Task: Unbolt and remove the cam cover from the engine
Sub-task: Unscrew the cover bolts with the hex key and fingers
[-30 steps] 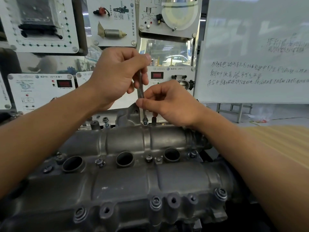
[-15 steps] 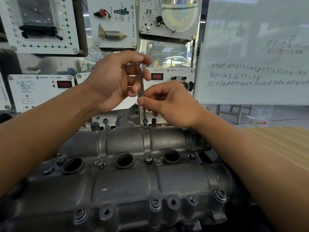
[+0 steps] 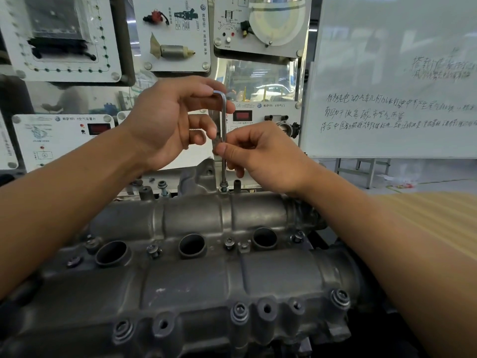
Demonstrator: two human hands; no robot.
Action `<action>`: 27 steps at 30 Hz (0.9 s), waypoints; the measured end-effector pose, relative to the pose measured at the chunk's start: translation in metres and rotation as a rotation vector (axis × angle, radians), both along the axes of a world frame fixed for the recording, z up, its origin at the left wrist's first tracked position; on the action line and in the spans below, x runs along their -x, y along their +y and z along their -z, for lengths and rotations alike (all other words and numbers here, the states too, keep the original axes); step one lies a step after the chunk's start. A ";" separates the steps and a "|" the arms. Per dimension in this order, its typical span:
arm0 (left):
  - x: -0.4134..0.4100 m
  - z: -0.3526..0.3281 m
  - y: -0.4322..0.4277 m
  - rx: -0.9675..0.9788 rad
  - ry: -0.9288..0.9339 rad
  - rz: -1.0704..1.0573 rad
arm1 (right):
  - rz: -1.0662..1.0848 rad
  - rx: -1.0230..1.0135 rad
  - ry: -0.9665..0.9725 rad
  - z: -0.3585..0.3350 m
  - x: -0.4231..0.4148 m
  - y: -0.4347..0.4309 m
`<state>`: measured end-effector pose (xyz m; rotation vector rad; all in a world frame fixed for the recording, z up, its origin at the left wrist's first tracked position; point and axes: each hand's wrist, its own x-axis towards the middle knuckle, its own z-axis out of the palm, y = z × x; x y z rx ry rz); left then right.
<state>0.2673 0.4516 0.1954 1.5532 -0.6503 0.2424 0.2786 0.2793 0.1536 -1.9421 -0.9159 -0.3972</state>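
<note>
Two hands on one L-shaped steel hex key: left hand pinches the short bend on top, right hand pinches the shank lower down. Tip sits in a small flanged bolt at the far edge of the grey cast-metal cam cover, which lies in place under both forearms. Hold shank plumb, light downforce, spin with fingertips so it can't slip.

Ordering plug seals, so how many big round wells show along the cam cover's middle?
3: left well, middle well, right well. Another may be hidden under the left forearm.
</note>
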 end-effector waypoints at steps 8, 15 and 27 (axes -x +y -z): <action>0.000 -0.001 0.001 -0.010 -0.007 -0.004 | 0.010 0.014 -0.005 -0.001 0.001 0.000; -0.002 -0.001 0.001 -0.003 0.012 -0.009 | 0.017 0.026 -0.011 -0.001 0.001 0.000; -0.001 -0.003 0.005 0.016 0.114 0.128 | 0.055 0.057 0.058 -0.002 0.002 0.001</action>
